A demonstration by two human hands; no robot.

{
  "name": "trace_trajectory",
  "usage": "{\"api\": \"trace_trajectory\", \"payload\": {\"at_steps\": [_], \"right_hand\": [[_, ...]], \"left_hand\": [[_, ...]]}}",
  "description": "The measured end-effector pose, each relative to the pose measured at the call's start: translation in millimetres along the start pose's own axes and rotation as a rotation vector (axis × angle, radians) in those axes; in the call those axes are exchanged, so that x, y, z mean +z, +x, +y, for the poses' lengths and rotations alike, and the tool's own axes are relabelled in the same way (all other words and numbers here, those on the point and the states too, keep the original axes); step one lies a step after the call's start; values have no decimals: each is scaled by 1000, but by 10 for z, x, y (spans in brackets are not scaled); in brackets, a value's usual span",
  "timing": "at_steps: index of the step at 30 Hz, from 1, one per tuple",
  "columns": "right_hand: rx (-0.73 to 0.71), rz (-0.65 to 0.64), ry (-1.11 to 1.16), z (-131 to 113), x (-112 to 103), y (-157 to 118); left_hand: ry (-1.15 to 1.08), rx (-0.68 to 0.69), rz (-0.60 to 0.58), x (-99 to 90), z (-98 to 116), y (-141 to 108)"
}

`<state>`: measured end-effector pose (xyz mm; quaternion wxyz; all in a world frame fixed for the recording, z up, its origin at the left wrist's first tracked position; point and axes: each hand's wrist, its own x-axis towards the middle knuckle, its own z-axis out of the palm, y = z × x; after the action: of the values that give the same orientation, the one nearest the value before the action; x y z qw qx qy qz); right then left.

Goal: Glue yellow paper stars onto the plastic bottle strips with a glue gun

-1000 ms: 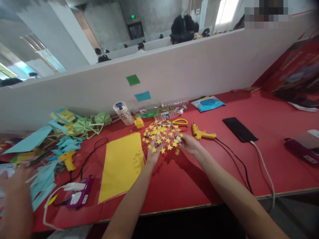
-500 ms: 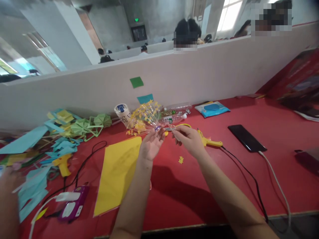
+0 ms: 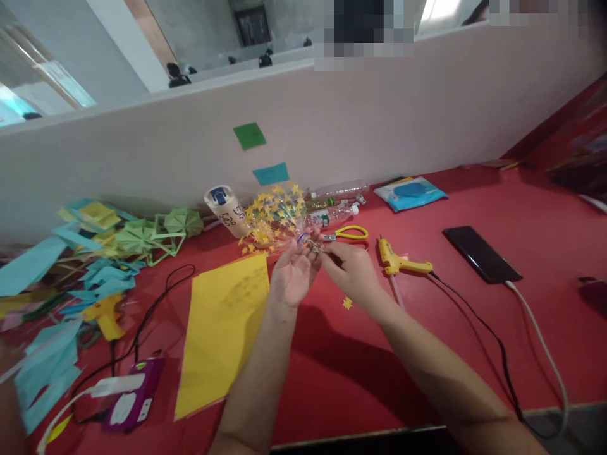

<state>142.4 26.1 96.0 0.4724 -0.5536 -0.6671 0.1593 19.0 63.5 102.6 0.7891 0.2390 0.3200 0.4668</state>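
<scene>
My left hand [image 3: 294,278], palm up, has its fingers wrapped round the narrow base of a clear plastic spray [image 3: 275,212] tipped with yellow paper stars. A blue ring [image 3: 302,239] circles that base, which looks like a bottle neck. The spray leans away to the left. My right hand [image 3: 351,266] pinches clear, shiny material at the right end of the base; its exact kind is too small to tell. Just beyond the fingers lie yellow-handled scissors [image 3: 351,232]. A loose yellow star [image 3: 348,303] rests on the red table [image 3: 341,379] beneath my right hand.
A yellow glue gun [image 3: 403,262] and a phone [image 3: 481,254], both with cables, lie on the right. Behind are plastic bottles [image 3: 332,216], a wipes pack [image 3: 410,193] and a paper roll [image 3: 225,208]. Leftward are yellow sheets [image 3: 222,341], paper scraps [image 3: 47,354] and a purple power strip [image 3: 135,395].
My right hand has come closer to my left, in at the base of the spray. The view has tilted down, showing more of the scissors and glue gun.
</scene>
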Motion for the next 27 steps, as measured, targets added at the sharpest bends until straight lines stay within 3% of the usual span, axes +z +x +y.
{"api": "trace_trajectory", "payload": {"at_steps": [8,14,21,27], "right_hand": [[-3,38,29,15,19,-4],[270,57,460,57,5,41],[260,-62,748,72,-31,50],[104,216,575,-14,85,-33]], "left_hand": [[-58,12,-17,69,-178,-28],[-110,125,-17,53,-223,-43],[-198,60,14,76,-111,-61],[-225,32,50,155,-129,-120]]}}
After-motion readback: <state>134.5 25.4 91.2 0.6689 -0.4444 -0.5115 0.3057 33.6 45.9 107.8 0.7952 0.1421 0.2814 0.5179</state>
